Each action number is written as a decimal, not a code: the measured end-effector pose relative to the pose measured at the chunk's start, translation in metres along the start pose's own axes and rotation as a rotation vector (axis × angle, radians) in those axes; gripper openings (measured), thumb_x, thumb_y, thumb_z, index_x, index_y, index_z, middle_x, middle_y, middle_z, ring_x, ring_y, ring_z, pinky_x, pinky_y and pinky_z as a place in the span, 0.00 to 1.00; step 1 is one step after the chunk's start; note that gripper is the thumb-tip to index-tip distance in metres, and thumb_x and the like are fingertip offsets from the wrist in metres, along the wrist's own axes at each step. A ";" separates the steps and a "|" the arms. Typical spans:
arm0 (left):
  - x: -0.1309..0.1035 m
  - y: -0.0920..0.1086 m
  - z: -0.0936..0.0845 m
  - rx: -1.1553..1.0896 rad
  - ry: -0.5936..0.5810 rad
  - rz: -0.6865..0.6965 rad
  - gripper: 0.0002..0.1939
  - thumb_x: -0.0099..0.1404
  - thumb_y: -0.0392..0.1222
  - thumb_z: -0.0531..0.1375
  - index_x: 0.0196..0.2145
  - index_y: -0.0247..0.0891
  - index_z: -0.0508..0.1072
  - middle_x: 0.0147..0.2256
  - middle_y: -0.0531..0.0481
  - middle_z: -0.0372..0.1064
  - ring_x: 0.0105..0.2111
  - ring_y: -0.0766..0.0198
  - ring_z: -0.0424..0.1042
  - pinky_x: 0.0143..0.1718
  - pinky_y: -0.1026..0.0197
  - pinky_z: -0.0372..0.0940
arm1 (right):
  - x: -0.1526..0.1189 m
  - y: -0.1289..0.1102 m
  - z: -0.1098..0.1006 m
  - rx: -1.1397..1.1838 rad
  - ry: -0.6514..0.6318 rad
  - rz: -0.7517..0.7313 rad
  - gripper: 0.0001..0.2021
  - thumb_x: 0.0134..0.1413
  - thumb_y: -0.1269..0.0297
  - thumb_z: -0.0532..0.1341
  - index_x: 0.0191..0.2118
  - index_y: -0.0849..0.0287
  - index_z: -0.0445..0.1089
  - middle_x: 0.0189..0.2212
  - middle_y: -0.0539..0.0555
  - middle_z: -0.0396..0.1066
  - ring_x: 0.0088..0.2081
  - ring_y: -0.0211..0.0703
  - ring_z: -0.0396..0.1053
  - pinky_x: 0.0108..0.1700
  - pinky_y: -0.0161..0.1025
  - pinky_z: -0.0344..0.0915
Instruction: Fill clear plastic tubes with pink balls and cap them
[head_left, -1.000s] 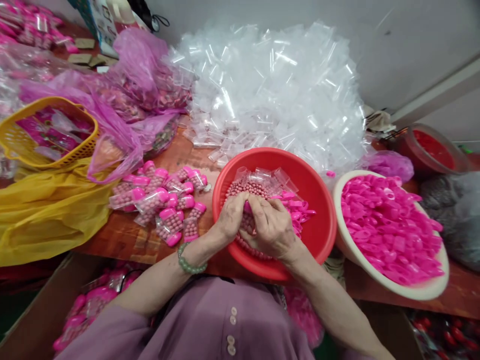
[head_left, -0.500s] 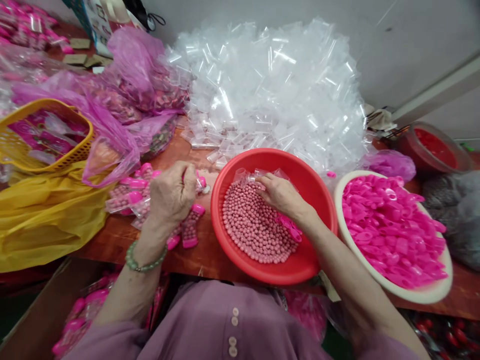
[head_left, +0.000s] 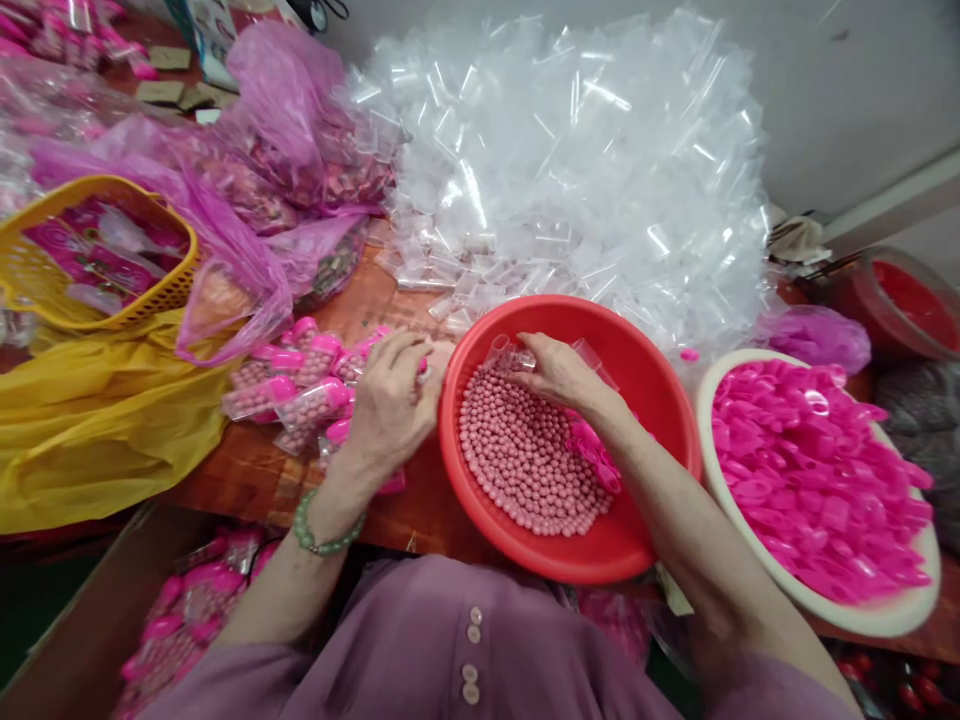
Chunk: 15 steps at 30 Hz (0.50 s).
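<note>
My left hand (head_left: 396,400) is at the left rim of the red basin (head_left: 480,530), fingers curled round a pink-capped tube (head_left: 423,366) that is mostly hidden. Inside the basin, my right hand (head_left: 559,370) has its thumb and fingers closed on a clear plastic tube (head_left: 519,360) at the edge of the bead heap. Pink round beads (head_left: 517,455) fill the basin's left part, with loose pink caps (head_left: 596,455) under my right forearm. More bead-filled tubes with pink caps (head_left: 311,400) lie to the left of my left hand.
A large heap of clear tubes (head_left: 577,150) rises behind the basin. To the right stands a cream basin (head_left: 911,610) full of pink caps (head_left: 814,480). At left are a yellow basket (head_left: 184,275), a yellow bag (head_left: 112,430) and purple plastic bags (head_left: 277,90).
My left hand has moved right towards the basin, going from a fist to looser, curled fingers. My right hand stays at the clear tubes. The view has shifted slightly left.
</note>
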<state>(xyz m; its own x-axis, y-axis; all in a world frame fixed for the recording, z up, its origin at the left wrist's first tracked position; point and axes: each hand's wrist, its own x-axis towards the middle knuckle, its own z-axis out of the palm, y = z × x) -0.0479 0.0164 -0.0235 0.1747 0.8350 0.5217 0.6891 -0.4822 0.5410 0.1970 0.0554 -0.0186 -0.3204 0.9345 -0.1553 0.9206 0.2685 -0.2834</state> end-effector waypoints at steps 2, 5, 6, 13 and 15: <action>-0.002 0.015 0.011 -0.084 -0.004 0.035 0.11 0.67 0.39 0.55 0.45 0.35 0.71 0.48 0.41 0.72 0.52 0.54 0.69 0.58 0.47 0.64 | 0.005 -0.002 0.006 0.225 0.057 0.034 0.22 0.55 0.61 0.65 0.53 0.65 0.69 0.51 0.64 0.73 0.52 0.53 0.72 0.54 0.46 0.65; -0.005 0.027 0.024 -0.144 -0.032 0.058 0.12 0.67 0.35 0.54 0.47 0.34 0.70 0.48 0.40 0.72 0.53 0.55 0.69 0.58 0.47 0.65 | 0.013 -0.005 0.021 0.440 0.098 0.157 0.18 0.52 0.67 0.65 0.49 0.65 0.71 0.47 0.62 0.76 0.47 0.48 0.74 0.50 0.44 0.68; -0.006 0.028 0.028 -0.154 -0.030 0.055 0.12 0.66 0.33 0.54 0.47 0.33 0.70 0.48 0.39 0.72 0.53 0.55 0.69 0.58 0.47 0.65 | 0.014 -0.006 0.025 0.469 0.100 0.176 0.18 0.51 0.69 0.65 0.49 0.66 0.72 0.46 0.62 0.77 0.46 0.47 0.75 0.49 0.43 0.69; -0.005 0.024 0.031 -0.194 -0.041 0.045 0.15 0.64 0.28 0.53 0.47 0.33 0.70 0.49 0.40 0.72 0.53 0.56 0.69 0.58 0.47 0.65 | -0.007 -0.007 0.019 0.455 0.028 0.043 0.12 0.54 0.67 0.64 0.44 0.64 0.75 0.36 0.55 0.78 0.35 0.42 0.74 0.41 0.38 0.68; -0.005 0.024 0.030 -0.199 -0.041 0.039 0.14 0.64 0.28 0.54 0.47 0.32 0.71 0.49 0.39 0.72 0.53 0.56 0.69 0.58 0.48 0.65 | -0.019 -0.010 0.017 0.299 0.000 -0.054 0.12 0.57 0.67 0.62 0.46 0.64 0.75 0.37 0.58 0.77 0.37 0.43 0.73 0.42 0.39 0.67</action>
<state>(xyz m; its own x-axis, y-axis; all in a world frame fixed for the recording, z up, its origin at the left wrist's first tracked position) -0.0113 0.0085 -0.0331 0.2299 0.8228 0.5197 0.5292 -0.5539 0.6428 0.1900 0.0311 -0.0286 -0.3669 0.9209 -0.1320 0.7960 0.2373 -0.5569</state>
